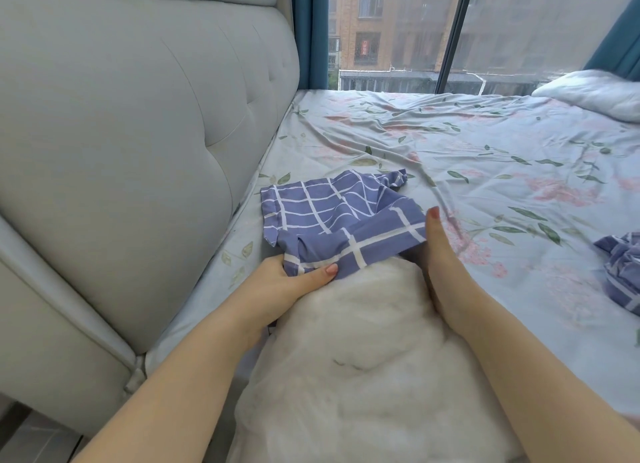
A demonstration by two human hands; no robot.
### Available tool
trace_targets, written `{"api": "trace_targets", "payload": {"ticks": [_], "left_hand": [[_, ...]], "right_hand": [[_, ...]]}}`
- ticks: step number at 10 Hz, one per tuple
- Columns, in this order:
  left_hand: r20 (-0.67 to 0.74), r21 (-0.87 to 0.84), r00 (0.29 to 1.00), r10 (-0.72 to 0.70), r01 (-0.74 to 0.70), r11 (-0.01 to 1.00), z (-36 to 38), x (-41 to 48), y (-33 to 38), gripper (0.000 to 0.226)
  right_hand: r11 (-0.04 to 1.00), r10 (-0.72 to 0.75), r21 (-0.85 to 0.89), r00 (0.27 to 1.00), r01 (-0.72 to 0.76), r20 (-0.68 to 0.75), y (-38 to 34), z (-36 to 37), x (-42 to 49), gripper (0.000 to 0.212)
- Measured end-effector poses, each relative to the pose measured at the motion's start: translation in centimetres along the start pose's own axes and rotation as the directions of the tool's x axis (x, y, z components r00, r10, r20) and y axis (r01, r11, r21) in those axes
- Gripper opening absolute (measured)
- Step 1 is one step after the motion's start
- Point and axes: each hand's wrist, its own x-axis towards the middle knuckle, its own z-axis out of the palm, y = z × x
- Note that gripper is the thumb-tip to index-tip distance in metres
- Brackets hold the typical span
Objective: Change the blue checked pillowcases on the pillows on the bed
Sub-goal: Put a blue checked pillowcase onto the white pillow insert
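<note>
Head view, near to far
Pillow (363, 358): bare and white, at the bottom centre between the two forearms. Its far end is tucked into the mouth of the pillowcase.
Left hand (277, 286): at the pillow's left shoulder. It grips the pillowcase hem, thumb flat on top of the cloth and fingers curled beneath it.
Right hand (440, 254): at the pillow's right side, thumb straight and pointing up against the hem's right end. The fingers are hidden under the cloth, so I cannot tell whether they grip.
Pillowcase (332, 213): blue with white checks. It lies mostly flat and empty on the sheet beyond the hands, near the headboard, with only its opening over the pillow's tip.
Second pillowcase (620, 272): same check, crumpled at the right edge, well apart.
Far pillow (595, 93): white, on the bed's far right corner.
Sheet (485, 157): pale floral, wrinkled.
Headboard (121, 133): grey, padded, on the left.
Window (398, 29): behind the bed, with a teal curtain (310, 29) beside it.
</note>
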Motion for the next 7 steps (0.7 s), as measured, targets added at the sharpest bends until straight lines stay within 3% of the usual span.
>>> {"api": "trace_targets", "payload": {"ticks": [1, 2, 3, 4, 5, 6, 7], "left_hand": [[-0.029, -0.075, 0.999, 0.036, -0.038, 0.996, 0.0, -0.2, -0.2, 0.042], [-0.041, -0.177, 0.998, 0.049, -0.055, 0.983, -0.2, -0.4, -0.2, 0.042], [-0.082, -0.237, 0.995, 0.049, -0.067, 0.969, -0.5, -0.5, -0.3, 0.038], [-0.109, -0.268, 0.991, 0.081, -0.108, 0.957, -0.5, -1.0, -0.1, 0.031], [-0.16, -0.33, 0.979, 0.124, -0.172, 0.928, -0.7, -1.5, 0.1, 0.035], [-0.161, -0.404, 0.976, 0.146, -0.2, 0.893, -1.0, -2.0, 0.4, 0.039], [-0.156, -0.44, 0.977, 0.149, -0.203, 0.875, -0.9, -2.3, 0.6, 0.038]], "right_hand": [[1.0, -0.017, 0.005, 1.0, 0.018, -0.017, 0.4, -1.9, -0.4, 0.094], [0.998, -0.009, 0.064, 0.981, 0.021, -0.195, 0.0, -3.8, 0.1, 0.069], [0.996, -0.009, -0.088, 0.944, -0.022, -0.331, 0.0, -6.1, 0.6, 0.066], [0.966, -0.013, -0.246, 0.942, -0.074, -0.335, 0.1, -7.1, 0.0, 0.075], [0.963, 0.066, -0.244, 0.976, -0.117, -0.206, -0.1, -7.2, 0.4, 0.096], [0.964, 0.206, 0.187, 0.976, -0.191, -0.065, -0.6, -7.1, 0.9, 0.095], [0.944, 0.169, 0.292, 0.985, -0.155, -0.023, -0.7, -7.6, -0.2, 0.073]]}}
